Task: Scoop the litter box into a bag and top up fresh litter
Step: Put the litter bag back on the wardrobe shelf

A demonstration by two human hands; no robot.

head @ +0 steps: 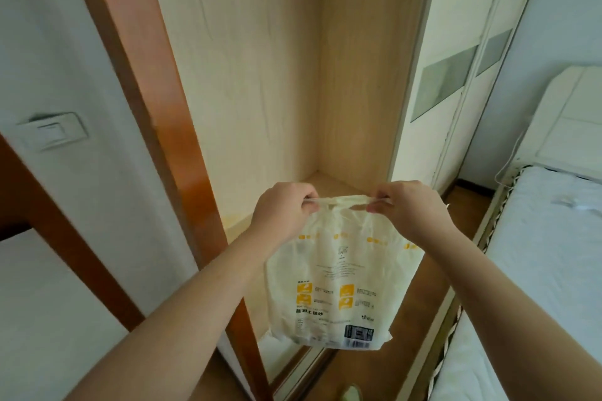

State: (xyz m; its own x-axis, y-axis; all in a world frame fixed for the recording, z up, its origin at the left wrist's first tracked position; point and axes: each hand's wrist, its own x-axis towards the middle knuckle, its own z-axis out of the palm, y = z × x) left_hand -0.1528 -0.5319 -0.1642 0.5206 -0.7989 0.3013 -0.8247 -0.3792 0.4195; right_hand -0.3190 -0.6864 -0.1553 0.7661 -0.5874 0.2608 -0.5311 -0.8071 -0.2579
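Partly blurred print on litter bag [329, 290]

Item count, single head view:
- Hands: two, the left hand [282, 205] and the right hand [408, 207].
- Litter bag [329, 286]: one.
- Yellow squares printed on the bag: four.
- Wall switch [53, 131]: one, at 9 o'clock.
- Bed [537, 254]: one, at 3 o'clock.
- Wardrobe compartment [293, 75]: one, at 12 o'clock.

Cream litter bag [329, 286] with yellow squares and printed text hangs upright in mid-air, top edge stretched taut
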